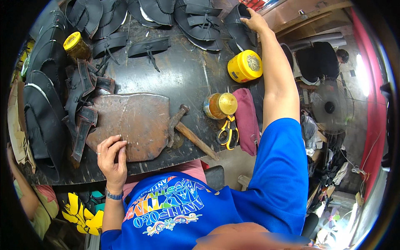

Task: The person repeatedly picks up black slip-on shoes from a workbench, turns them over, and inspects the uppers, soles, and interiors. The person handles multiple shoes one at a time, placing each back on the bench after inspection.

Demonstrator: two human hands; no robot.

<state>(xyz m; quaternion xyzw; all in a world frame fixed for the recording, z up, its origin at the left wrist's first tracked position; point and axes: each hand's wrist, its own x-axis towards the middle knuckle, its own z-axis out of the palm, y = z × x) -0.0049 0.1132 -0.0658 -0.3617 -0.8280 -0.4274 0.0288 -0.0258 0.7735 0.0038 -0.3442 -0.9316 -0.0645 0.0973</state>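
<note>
My right hand (pixel 255 21) stretches to the far right of the table, thumb and fingers closed on the rim of a black shoe upper (pixel 241 31). My left hand (pixel 111 156) is at the near edge of a brown, worn slab (pixel 129 121). Its fingers are loosely bent and apart, with nothing visible in them. Just right of the slab lies a hammer (pixel 193 139) with a wooden handle. Black straps with knotted laces, such as this strap (pixel 148 48), rest beyond the slab.
Black shoe uppers (pixel 43 112) line the left and far edges. To the right are a yellow tub (pixel 245 66), a yellow-lidded jar (pixel 218 105), scissors (pixel 228 134) and a maroon pouch (pixel 248 121). Another jar (pixel 77 46) stands far left. A fan (pixel 330 107) and another person (pixel 321 60) are beyond, right.
</note>
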